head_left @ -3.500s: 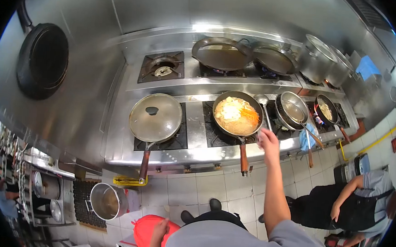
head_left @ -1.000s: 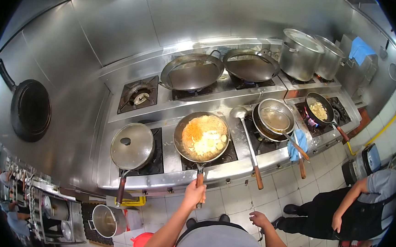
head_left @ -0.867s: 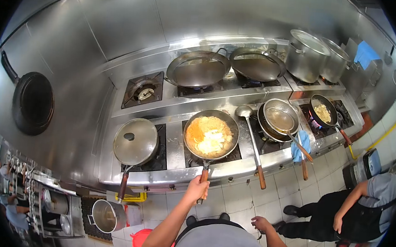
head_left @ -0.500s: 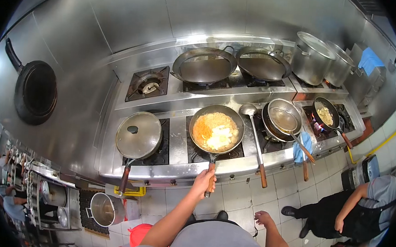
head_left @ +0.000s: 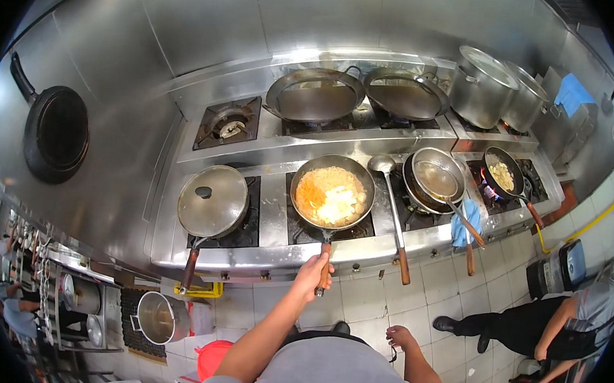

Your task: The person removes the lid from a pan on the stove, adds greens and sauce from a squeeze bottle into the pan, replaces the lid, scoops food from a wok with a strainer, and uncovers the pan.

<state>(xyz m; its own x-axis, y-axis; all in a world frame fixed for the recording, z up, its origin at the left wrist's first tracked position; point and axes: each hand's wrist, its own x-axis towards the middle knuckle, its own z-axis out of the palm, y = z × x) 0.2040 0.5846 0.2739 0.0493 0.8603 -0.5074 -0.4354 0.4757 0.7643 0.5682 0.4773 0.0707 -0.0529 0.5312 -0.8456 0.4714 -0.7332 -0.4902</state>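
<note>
My left hand (head_left: 309, 276) is wrapped round the wooden handle (head_left: 324, 262) of a frying pan on the front middle burner. In the pan (head_left: 370, 196) lie pale noodle-like strands, an orange heap and a whitish heap (head_left: 340, 203). Off to the right, my right hand (head_left: 400, 337) hangs over the floor, fingers loosely curled and partly apart, with nothing visible in it. A long ladle (head_left: 395, 219) rests beside the pan, its wooden handle jutting over the stove edge. Left of the pan stands a lidded pan (head_left: 212, 203).
Stacked pans (head_left: 436, 179) and a blue cloth (head_left: 467, 222) are to the right. A small pan of food (head_left: 500, 173) sits over a flame. Woks (head_left: 315, 96) and stockpots (head_left: 483, 90) stand behind. A co-worker (head_left: 561, 327) is at right; a pot (head_left: 161, 318) stands low left.
The whole view has shifted slightly. My right hand's fingers have curled in more. My left hand keeps its hold on the pan handle. The co-worker's arms have moved lower.
</note>
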